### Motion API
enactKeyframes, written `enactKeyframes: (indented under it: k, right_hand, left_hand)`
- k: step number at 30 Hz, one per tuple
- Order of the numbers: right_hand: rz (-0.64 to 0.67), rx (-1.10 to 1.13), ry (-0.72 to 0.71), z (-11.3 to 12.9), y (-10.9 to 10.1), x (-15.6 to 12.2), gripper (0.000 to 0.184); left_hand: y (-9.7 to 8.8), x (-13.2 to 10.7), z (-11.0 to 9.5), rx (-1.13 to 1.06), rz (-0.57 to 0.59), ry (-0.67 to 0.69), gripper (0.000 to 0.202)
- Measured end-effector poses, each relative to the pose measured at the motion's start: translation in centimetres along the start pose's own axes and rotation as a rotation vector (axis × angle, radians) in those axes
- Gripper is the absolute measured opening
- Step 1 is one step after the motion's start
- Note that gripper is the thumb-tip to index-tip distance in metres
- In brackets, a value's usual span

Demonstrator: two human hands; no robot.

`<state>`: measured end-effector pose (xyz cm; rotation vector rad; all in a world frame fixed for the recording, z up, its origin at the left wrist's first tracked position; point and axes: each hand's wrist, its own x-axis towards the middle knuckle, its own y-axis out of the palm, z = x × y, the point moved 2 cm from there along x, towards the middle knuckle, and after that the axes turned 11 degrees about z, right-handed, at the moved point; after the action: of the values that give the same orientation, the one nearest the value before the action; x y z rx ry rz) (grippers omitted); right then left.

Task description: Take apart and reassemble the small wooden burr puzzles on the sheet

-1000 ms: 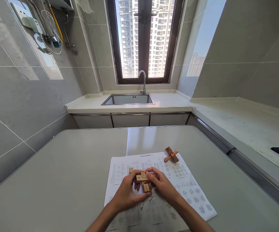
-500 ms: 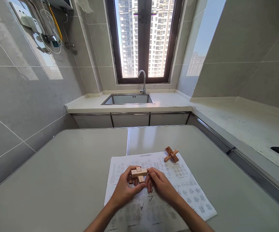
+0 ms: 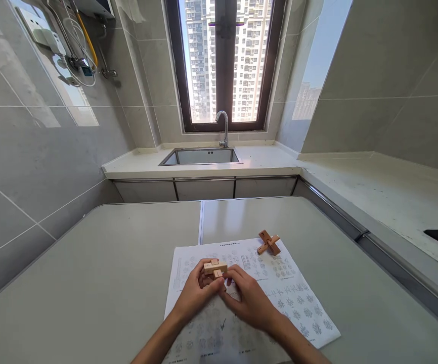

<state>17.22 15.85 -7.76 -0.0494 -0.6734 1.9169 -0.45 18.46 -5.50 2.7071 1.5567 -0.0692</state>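
Observation:
A light wooden interlocking puzzle (image 3: 215, 267), made of crossed notched bars, is held just above a printed paper sheet. My left hand (image 3: 195, 292) is closed round its left side, thumb along the near edge. From the right, my right hand (image 3: 250, 297) has its fingers and thumb closed at the puzzle's right and lower side; parts of the bars there are hidden by fingers. The printed sheet (image 3: 295, 298) shows rows of small puzzle drawings and text. On its upper right corner rest darker brown crossed wooden pieces (image 3: 268, 242), apart from both hands.
Around the sheet spreads a pale table (image 3: 101, 283) with a seam down the middle. Behind it are a white counter (image 3: 264, 159), a metal sink (image 3: 204, 155) and a faucet (image 3: 224, 129) under a window. Another counter (image 3: 393, 187) runs along the right.
My right hand has moved slightly left and closed its thumb and fingers at the puzzle's lower right. The puzzle has shifted a little left and turned slightly. The brown pieces stay put.

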Motion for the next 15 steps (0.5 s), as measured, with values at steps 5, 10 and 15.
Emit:
enactKeyframes:
  k: [5, 10, 15]
  right_hand:
    - [0.042, -0.069, -0.032, -0.37, 0.18, -0.06, 0.017]
    - [0.038, -0.099, 0.018, -0.76, 0.17, -0.13, 0.017]
    - [-0.075, -0.022, 0.085, -0.83, -0.25, 0.1, 0.006]
  left_hand:
    - [0.32, -0.19, 0.33, 0.072, 0.062, 0.049, 0.062]
    - [0.23, -0.24, 0.29, 0.108, 0.06, 0.057, 0.064]
    - [-0.09, 0.09, 0.47, 0.053, -0.055, 0.044, 0.067]
